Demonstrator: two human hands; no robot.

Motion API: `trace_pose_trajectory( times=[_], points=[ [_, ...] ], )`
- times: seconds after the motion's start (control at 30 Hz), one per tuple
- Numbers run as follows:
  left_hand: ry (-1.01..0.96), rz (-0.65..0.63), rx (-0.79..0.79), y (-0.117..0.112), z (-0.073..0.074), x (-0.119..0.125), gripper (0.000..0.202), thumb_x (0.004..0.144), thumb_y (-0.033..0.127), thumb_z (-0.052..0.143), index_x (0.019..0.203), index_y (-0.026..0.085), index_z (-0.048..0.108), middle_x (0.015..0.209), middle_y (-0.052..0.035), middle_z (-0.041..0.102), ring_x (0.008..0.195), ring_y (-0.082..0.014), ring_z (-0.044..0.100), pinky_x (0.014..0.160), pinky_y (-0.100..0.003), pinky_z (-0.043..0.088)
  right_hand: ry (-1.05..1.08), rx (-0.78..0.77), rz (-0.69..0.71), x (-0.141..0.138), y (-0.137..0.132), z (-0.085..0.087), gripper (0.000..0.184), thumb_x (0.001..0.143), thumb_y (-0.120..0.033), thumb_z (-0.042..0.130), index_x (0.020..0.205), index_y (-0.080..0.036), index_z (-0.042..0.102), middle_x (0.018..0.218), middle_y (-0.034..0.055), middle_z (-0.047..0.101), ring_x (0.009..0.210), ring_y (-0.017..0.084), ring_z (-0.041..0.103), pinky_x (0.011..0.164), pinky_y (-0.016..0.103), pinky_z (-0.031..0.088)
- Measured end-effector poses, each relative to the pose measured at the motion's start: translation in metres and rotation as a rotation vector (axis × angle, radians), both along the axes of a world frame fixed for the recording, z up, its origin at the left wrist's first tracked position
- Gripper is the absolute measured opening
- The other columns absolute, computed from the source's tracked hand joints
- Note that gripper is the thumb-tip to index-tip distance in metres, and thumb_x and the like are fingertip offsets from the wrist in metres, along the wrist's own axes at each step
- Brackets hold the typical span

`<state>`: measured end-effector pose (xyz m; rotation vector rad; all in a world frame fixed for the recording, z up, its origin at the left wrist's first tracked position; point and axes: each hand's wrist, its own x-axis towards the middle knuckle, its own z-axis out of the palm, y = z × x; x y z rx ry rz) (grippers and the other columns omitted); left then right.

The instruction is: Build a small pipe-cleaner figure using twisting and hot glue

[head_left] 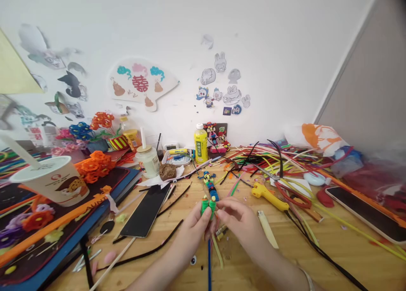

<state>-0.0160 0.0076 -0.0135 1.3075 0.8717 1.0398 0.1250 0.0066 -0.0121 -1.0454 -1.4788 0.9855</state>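
Note:
My left hand [194, 226] and my right hand [238, 221] meet over the middle of the wooden desk [317, 257]. Both pinch a small green pipe-cleaner figure [208, 206] with two tufted green legs and a blue and yellow body reaching away from me. The left fingers close on its left side. The right fingers close on its right side. A blue pipe cleaner [209, 261] and a green one [217, 251] lie under my wrists.
A yellow glue gun [269, 196] with a black cord lies right of my hands, beyond it a heap of coloured pipe cleaners [275, 160]. A phone [364, 212] lies far right. A paper cup [52, 179], black boards and orange flowers [93, 164] stand left. A yellow bottle [200, 144] stands at the back.

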Motion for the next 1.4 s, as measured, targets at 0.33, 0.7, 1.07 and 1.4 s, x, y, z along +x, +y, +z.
trace_pose_trajectory(
  times=[0.33,0.7,1.07,1.4],
  points=[
    [-0.234,0.017,-0.128,0.001,0.002,-0.004,0.034,0.074,0.048,0.055,0.069,0.018,0.041,0.053,0.0083,0.038,0.04,-0.0034,0.032,0.043,-0.02,0.022,0.407,-0.128,-0.11,0.012,0.014,0.002,0.025,0.071,-0.041,0.061,0.066,-0.017,0.061,0.061,-0.0007,0.058,0.06,0.013,0.052,0.059,0.025,0.043],
    [-0.234,-0.001,-0.149,0.011,0.003,-0.017,0.031,0.072,0.042,0.062,0.069,0.017,0.045,0.056,0.0075,0.039,0.044,-0.0034,0.03,0.043,-0.019,0.022,0.548,-0.175,-0.097,0.066,0.049,0.001,0.02,0.066,-0.034,0.066,0.074,-0.016,0.06,0.062,-0.0013,0.055,0.049,0.011,0.047,0.046,0.023,0.037],
    [-0.075,-0.614,-0.333,-0.012,0.01,-0.017,0.032,0.067,0.044,0.066,0.066,0.016,0.052,0.046,0.0069,0.039,0.04,-0.0052,0.031,0.043,-0.021,0.025,0.153,-0.241,0.692,0.017,0.01,-0.007,0.037,0.063,-0.045,0.07,0.089,-0.018,0.069,0.076,-0.0006,0.056,0.071,0.012,0.051,0.066,0.023,0.038],
    [-0.029,-0.582,-0.324,0.003,0.004,-0.028,0.032,0.067,0.046,0.065,0.069,0.016,0.053,0.048,0.0042,0.049,0.036,-0.0062,0.039,0.039,-0.02,0.025,-0.045,0.003,0.337,0.039,0.016,0.017,0.03,0.071,-0.046,0.062,0.075,-0.017,0.063,0.072,0.0,0.057,0.067,0.014,0.051,0.061,0.024,0.038]
  ],
)
